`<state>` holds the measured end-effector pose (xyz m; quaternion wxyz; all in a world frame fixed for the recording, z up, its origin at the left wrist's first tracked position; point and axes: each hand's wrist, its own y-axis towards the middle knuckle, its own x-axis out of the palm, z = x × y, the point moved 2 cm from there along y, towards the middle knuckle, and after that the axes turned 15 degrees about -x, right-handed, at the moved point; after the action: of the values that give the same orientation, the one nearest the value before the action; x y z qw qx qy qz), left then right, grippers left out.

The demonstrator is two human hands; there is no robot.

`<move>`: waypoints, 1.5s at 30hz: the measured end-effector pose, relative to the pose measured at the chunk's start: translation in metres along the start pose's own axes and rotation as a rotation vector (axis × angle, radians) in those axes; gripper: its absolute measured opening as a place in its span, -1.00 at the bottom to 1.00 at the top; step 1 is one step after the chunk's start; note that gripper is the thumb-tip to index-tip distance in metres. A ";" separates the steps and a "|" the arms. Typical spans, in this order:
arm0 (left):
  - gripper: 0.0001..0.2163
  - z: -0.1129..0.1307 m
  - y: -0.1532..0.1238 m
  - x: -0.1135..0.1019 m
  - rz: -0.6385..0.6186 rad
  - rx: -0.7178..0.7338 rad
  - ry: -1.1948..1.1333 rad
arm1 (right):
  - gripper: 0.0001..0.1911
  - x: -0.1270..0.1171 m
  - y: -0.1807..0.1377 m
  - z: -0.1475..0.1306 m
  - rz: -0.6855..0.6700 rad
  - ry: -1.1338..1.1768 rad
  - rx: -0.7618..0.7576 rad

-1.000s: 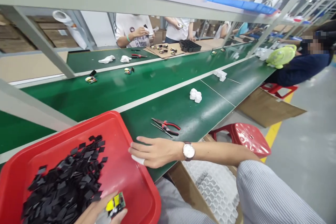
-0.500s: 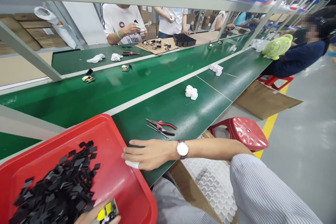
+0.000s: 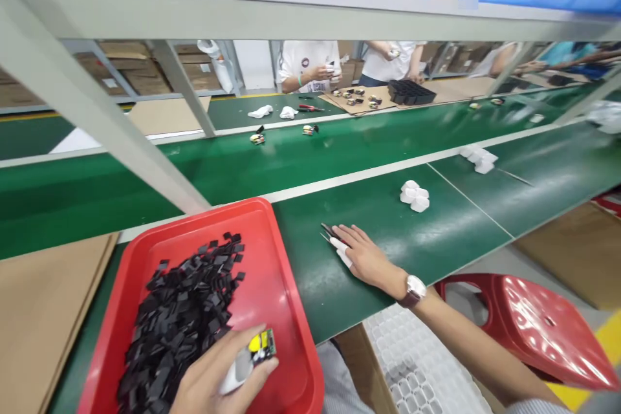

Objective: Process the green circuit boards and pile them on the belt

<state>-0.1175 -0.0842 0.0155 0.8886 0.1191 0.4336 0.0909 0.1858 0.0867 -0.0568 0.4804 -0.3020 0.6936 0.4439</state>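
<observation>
My left hand (image 3: 218, 369), above the red tray (image 3: 297, 310), pinches a small circuit board (image 3: 262, 344) with a yellow component between thumb and fingers. Some white covering shows on one of its fingers. In the tray lies a heap of small black square pieces (image 3: 179, 317). My right hand (image 3: 367, 257), with a watch on the wrist and a white cover on one finger, rests palm down on the green bench. Its fingers are stretched over the pliers (image 3: 328, 229) and a thin metal tool; most of both is hidden beneath it.
White caps (image 3: 414, 196) stand in a cluster on the bench, with more white caps (image 3: 479, 159) farther right. Circuit boards (image 3: 257, 136) lie on the green belt (image 3: 359, 142). A slanted frame post (image 3: 111, 103) rises behind the tray. Co-workers (image 3: 310, 65) sit across; a red stool (image 3: 543, 323) stands right.
My right hand has moved from the tray's rim to the right, onto the pliers. The left hand with the circuit board has come further into view, and the view has turned left.
</observation>
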 end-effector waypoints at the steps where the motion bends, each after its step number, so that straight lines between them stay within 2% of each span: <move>1: -0.72 0.004 -0.001 0.001 -0.022 -0.009 -0.010 | -0.45 -0.005 0.004 -0.013 0.069 0.047 -0.013; 4: -0.75 0.013 -0.005 0.005 -0.099 -0.044 -0.050 | -0.46 -0.025 0.018 -0.061 0.281 0.410 -0.113; 6: -0.73 0.017 -0.007 0.006 -0.113 -0.053 -0.079 | -0.41 -0.034 0.027 -0.093 0.277 0.671 -0.211; 8: -0.70 0.020 -0.010 0.006 -0.124 -0.060 -0.104 | -0.41 -0.038 0.036 -0.115 0.237 0.813 -0.277; 11: -0.70 0.021 -0.014 0.003 -0.149 -0.092 -0.130 | -0.47 -0.033 0.046 -0.128 0.240 0.925 -0.277; 17: -0.74 0.021 -0.025 -0.001 -0.222 -0.163 -0.092 | -0.56 -0.020 0.055 -0.130 0.259 1.070 -0.153; 22: -0.72 0.016 -0.034 -0.003 -0.165 -0.193 -0.137 | -0.51 -0.017 0.059 -0.145 0.225 1.086 -0.153; 26: -0.62 0.013 -0.039 -0.010 -0.194 -0.273 -0.243 | -0.56 -0.014 0.060 -0.155 0.314 1.040 -0.126; 30: -0.50 0.006 -0.048 -0.017 -0.246 -0.362 -0.270 | -0.52 -0.017 0.057 -0.164 0.419 0.984 -0.070; 34: -0.49 -0.002 -0.055 -0.018 -0.268 -0.347 -0.313 | -0.42 -0.026 0.056 -0.175 0.460 0.790 -0.187; 37: -0.50 -0.005 -0.056 -0.015 -0.218 -0.360 -0.336 | -0.35 -0.027 0.056 -0.180 0.464 0.678 -0.271; 45: -0.55 -0.001 -0.052 -0.009 -0.054 -0.222 -0.309 | -0.33 -0.023 0.051 -0.178 0.413 0.634 -0.299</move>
<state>-0.1202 -0.1365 0.0065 0.9544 0.0211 0.2824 0.0948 0.0794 -0.0532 0.0070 0.0944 -0.3445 0.7812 0.5120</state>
